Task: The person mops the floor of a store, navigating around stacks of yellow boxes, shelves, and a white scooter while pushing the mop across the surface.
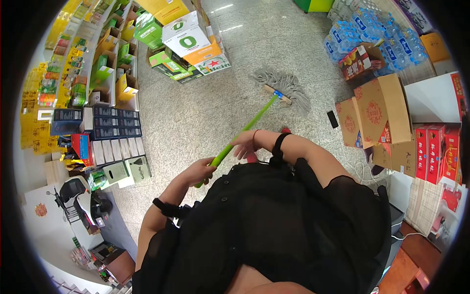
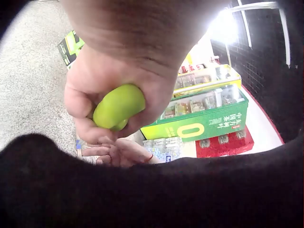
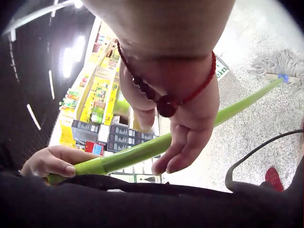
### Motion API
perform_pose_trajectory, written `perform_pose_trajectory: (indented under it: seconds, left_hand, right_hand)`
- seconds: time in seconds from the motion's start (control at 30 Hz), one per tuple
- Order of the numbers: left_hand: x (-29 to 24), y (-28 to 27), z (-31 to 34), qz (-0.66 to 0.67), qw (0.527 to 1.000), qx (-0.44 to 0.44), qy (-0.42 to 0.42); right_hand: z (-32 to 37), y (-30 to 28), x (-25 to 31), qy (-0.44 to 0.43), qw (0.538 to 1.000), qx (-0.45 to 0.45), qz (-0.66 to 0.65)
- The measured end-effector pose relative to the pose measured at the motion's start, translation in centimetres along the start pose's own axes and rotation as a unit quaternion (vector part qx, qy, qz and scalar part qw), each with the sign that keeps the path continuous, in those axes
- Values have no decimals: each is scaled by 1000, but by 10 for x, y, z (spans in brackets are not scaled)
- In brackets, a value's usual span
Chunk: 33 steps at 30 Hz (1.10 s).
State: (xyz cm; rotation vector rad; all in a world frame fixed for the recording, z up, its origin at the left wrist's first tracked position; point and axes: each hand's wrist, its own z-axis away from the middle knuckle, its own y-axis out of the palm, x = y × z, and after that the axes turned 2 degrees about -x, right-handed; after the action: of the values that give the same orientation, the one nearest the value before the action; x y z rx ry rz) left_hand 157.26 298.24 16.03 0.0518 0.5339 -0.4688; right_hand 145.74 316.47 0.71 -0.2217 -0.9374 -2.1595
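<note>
A mop with a green handle [image 1: 257, 117] and a grey string head [image 1: 289, 83] lies across the head view, its strings spread on the floor ahead. My left hand [image 1: 198, 171] grips the handle near its top end. In the left wrist view, the rounded green end [image 2: 121, 105] pokes out of that fist. Farther down the handle is my right hand [image 1: 244, 144], its fingers loose and the thumb apart. From the right wrist, the handle [image 3: 137, 153] passes by the fingers [image 3: 179, 149] of this hand, which do not close round it.
Stacked drink cartons [image 1: 188, 36] stand ahead to the left, beside stocked shelves [image 1: 73, 68]. Cardboard boxes [image 1: 382, 110] and packs of water bottles [image 1: 367, 32] line the right side. A black phone-like slab [image 1: 333, 119] lies on the speckled floor [image 1: 181, 115], near a white cable [image 1: 364, 171].
</note>
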Motion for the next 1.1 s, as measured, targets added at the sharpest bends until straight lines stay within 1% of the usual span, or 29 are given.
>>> perform_pose_trajectory:
  seconds: [0.07, 0.13, 0.2, 0.23, 0.27, 0.33, 0.4, 0.47, 0.5, 0.57, 0.63, 0.67, 0.77, 0.83, 0.87, 0.93, 0.97, 1.0, 1.03, 1.07, 1.1]
  left_hand:
    - [-36, 4, -24, -47, 999, -2, -2]
    - [-73, 12, -57, -97, 995, 7, 9]
    - [-119, 26, -89, -95, 995, 1, 23]
    - [-139, 33, -109, -106, 994, 2, 29]
    - [-158, 40, -130, -118, 992, 2, 36]
    - [-198, 55, -172, -68, 996, 5, 64]
    - [-238, 70, -212, -59, 995, 5, 79]
    - [-269, 82, -250, -43, 996, 8, 83]
    - [-284, 87, -265, -25, 996, 9, 87]
    - [-310, 95, -281, -20, 996, 8, 86]
    - [-332, 97, -280, -31, 995, 15, 89]
    - [-332, 95, -286, -26, 996, 16, 87]
    - [-317, 90, -298, 3, 997, 8, 79]
    - [-300, 76, -291, -21, 997, 20, 71]
    - [-289, 69, -283, -10, 998, 23, 66]
    - [-260, 53, -260, -5, 998, 24, 56]
    - [-244, 40, -247, -13, 998, 23, 51]
    - [-222, 28, -237, 13, 998, 31, 44]
    - [-209, 16, -219, 11, 999, 27, 31]
    - [-196, 7, -200, 36, 999, 26, 25]
    - [-180, -4, -186, 43, 998, 29, 26]
  right_hand:
    - [16, -28, 1, -45, 998, -44, -21]
    - [33, -62, -1, -53, 996, -61, -40]
    - [66, -97, 2, -92, 978, -160, -95]
    - [79, -116, 1, -111, 970, -184, -114]
    - [92, -136, 1, -115, 969, -187, -115]
    - [121, -174, 6, -138, 950, -251, -128]
    - [151, -210, 10, -158, 940, -264, -145]
    - [172, -244, 14, -181, 921, -271, -214]
    - [181, -257, 17, -180, 921, -272, -214]
    - [194, -276, 24, -192, 903, -319, -215]
    - [206, -283, 33, -190, 901, -330, -208]
    - [208, -284, 36, -191, 898, -339, -205]
    - [192, -285, 35, -185, 904, -332, -194]
    - [181, -271, 39, -187, 911, -319, -182]
    - [173, -263, 39, -187, 911, -320, -182]
    - [152, -246, 39, -160, 940, -255, -159]
    - [145, -234, 42, -162, 939, -257, -160]
    - [137, -222, 45, -139, 958, -225, -113]
    - [129, -210, 50, -116, 972, -192, -68]
    - [116, -200, 54, -121, 971, -191, -75]
    - [105, -192, 61, -81, 987, -132, -48]
